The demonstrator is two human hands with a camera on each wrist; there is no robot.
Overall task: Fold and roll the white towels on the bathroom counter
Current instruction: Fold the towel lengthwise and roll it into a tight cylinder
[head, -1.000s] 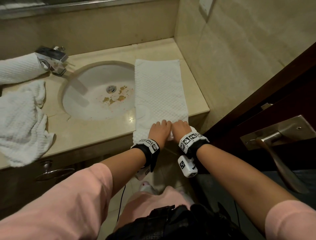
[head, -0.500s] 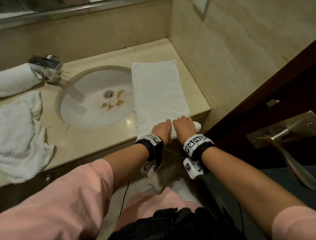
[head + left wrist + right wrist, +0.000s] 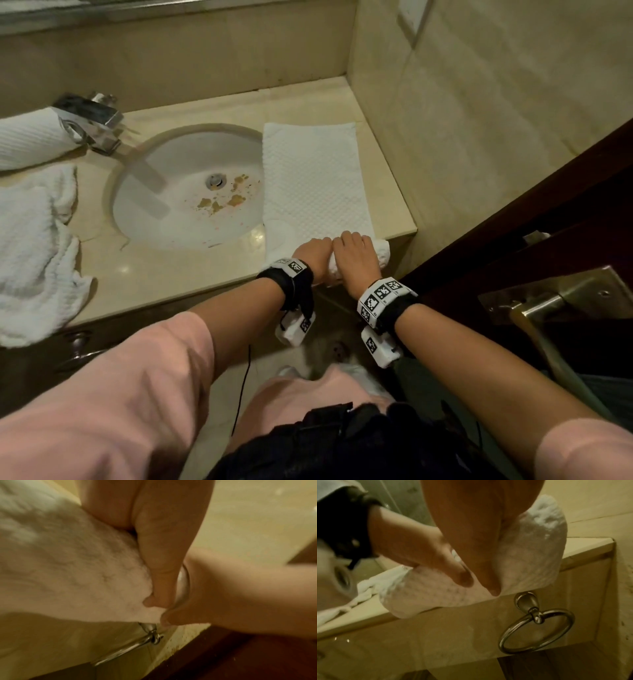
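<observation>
The left hand [image 3: 312, 253] and the right hand [image 3: 356, 255] sit side by side at the near edge of the surface [image 3: 164, 274], fingers [image 3: 352, 236] curled over the started roll of the folded towel [image 3: 313, 178]. The roll's long axis runs left to right under both palms. The flat remainder stretches straight ahead of the fingertips, so I judge the roll must travel forward, both hands equally near.

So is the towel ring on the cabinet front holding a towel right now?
No: in the right wrist view the metal towel ring hangs bare below the counter edge, while the towel being rolled sits on top.
</observation>
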